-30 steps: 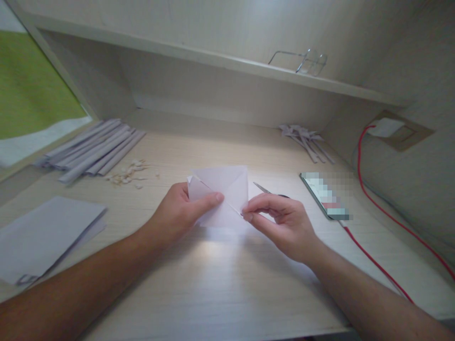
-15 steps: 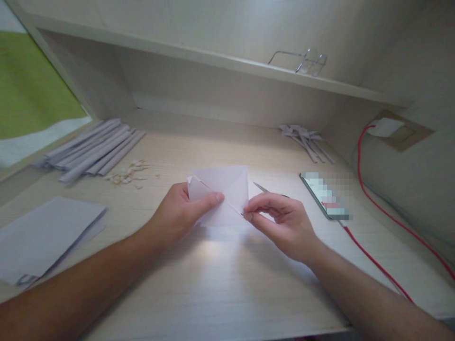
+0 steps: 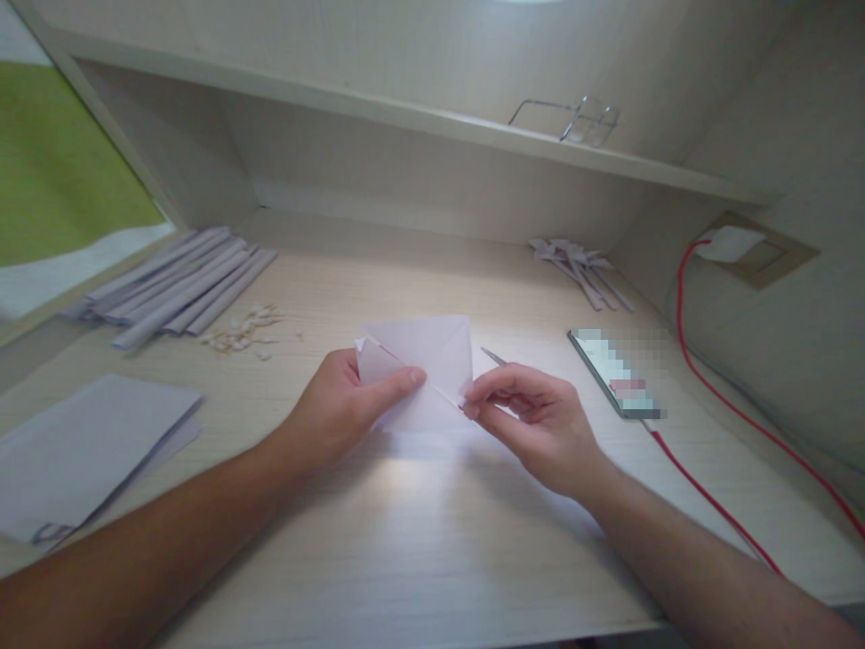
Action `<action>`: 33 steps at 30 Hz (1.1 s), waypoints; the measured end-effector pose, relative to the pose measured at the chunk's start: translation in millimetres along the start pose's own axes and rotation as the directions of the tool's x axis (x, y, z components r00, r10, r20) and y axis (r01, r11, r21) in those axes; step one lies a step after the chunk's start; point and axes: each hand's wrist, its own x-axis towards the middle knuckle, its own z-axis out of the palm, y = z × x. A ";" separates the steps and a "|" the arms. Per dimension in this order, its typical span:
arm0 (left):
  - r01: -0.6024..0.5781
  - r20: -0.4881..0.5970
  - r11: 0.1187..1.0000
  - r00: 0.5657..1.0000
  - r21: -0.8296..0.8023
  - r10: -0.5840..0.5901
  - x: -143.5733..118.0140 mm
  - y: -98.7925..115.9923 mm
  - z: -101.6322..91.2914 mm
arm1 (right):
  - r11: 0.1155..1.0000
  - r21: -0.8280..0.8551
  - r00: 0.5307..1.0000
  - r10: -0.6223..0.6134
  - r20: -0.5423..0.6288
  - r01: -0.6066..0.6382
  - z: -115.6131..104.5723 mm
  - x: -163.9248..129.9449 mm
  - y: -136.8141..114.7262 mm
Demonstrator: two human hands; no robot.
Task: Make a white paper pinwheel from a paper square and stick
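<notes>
A square sheet of white paper (image 3: 439, 351) is held up over the desk, with diagonal lines running in from its corners. My left hand (image 3: 358, 392) grips its left side, thumb pressed on the front near the middle and the other fingers hidden behind. At the lower right, my right hand (image 3: 537, 415) pinches the paper's edge between thumb and forefinger, where one diagonal line ends. A thin pointed metal tip (image 3: 493, 355) sticks out beyond the right hand, which hides the rest of that tool.
Rolled paper tubes (image 3: 182, 284) lie at the back left beside small pale bits (image 3: 243, 333). Folded paper (image 3: 101, 451) lies at the left. Paper pinwheels on sticks (image 3: 578, 266) are at the back right. A phone (image 3: 612, 374) with a red cable (image 3: 716, 505) lies on the right.
Hardly anything differs. My right hand's pinch at the paper's edge has shifted very slightly; my left hand holds the paper in the same place.
</notes>
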 end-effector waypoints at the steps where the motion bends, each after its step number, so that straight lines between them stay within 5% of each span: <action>1: -0.004 -0.001 1.000 1.000 0.007 0.004 0.0 0.2 0.0 | 1.000 0.011 1.000 0.000 0.000 0.000 0.1 0.1 -0.5; 16: 0.008 -0.014 1.000 1.000 -0.022 -0.008 -0.1 0.5 1.5 | 0.996 -0.085 0.999 0.008 0.037 -0.005 0.5 2.0 -3.1; 21: 0.012 0.005 0.999 1.000 -0.038 -0.012 0.3 0.3 -0.1 | 0.999 0.014 0.999 0.039 -0.012 -0.039 0.5 1.5 -0.8; 25: 0.052 0.130 0.996 0.990 0.066 -0.060 -0.5 -0.8 1.7 | 0.992 0.116 0.990 0.063 -0.129 -0.048 -0.9 2.4 0.8; 28: 0.047 0.214 0.985 0.973 0.165 -0.082 -1.7 -2.1 4.2 | 0.994 0.090 0.993 0.077 -0.092 -0.068 -1.1 2.7 -0.2; 33: 0.038 0.174 0.977 0.982 0.209 -0.075 0.3 -2.3 2.3 | 0.998 0.030 0.995 0.063 -0.075 -0.061 0.8 1.6 -0.6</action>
